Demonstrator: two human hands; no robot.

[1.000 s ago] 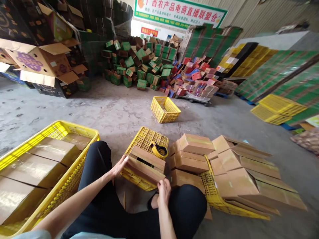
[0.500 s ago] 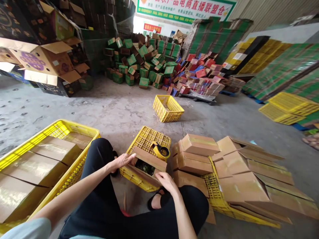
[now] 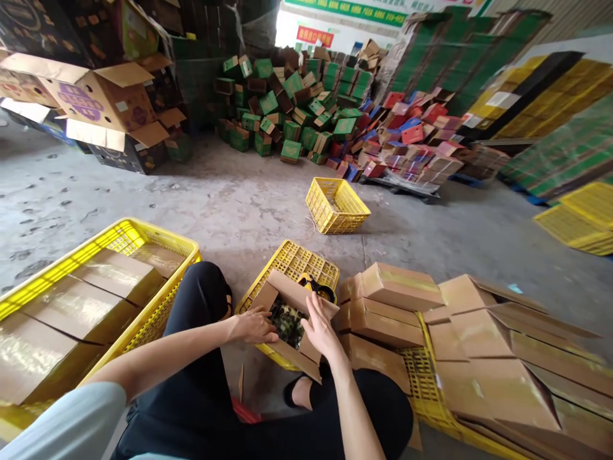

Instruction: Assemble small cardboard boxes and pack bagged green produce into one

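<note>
Now that carton flaps [image 3: 295,291] spread wider, more dark contents [image 3: 287,322] show; left hand [image 3: 253,325], right hand [image 3: 322,327]: grip apart.

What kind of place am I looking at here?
Probably a produce warehouse or packing area: a bare concrete floor, a heap of green cartons by tall stacks, and yellow plastic crates, one loaded with taped cardboard boxes.

"进口" can be read on red banner [image 3: 315,36], far beyond the fingers [image 3: 317,314]; rest blurred. Chinese print on green-white banner [image 3: 354,9] above too small. Purple lettering on carton [image 3: 111,102], far left, can't be made out.
</note>
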